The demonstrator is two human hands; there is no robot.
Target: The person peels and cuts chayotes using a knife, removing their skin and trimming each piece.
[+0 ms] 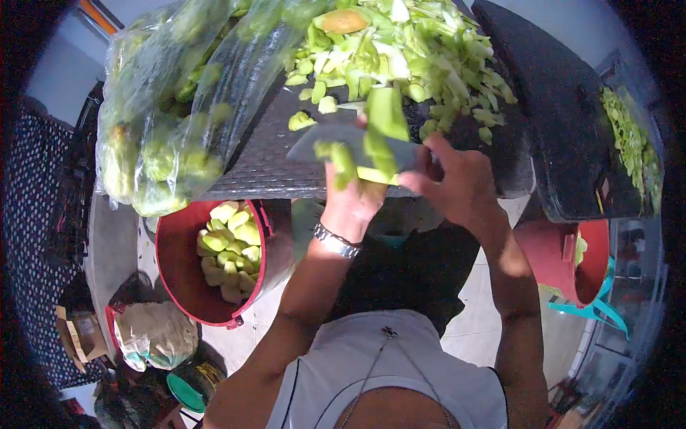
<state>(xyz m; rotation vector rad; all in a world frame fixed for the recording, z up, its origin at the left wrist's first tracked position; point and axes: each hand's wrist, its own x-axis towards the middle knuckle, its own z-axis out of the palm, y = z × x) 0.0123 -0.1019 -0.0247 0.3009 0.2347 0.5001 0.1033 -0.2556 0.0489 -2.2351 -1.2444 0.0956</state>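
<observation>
My left hand (355, 204), with a metal watch on its wrist, is closed round a pale green peeled vegetable (386, 118) over the near edge of the dark table. My right hand (457, 175) grips the handle of a knife (321, 141), whose broad blade points left across the vegetable. Green pieces, blurred by motion, lie over the blade. Beyond my hands a large heap of green and white peelings (400, 53) covers the table, with a brownish piece (341, 21) on top.
A clear plastic bag (171, 121) of green vegetables lies at the table's left. Below it stands a red bin (175, 264) with pale green pieces (232, 247). Another red bin (547, 250) is at the right, below a black surface (564, 121). A sack (157, 332) sits lower left.
</observation>
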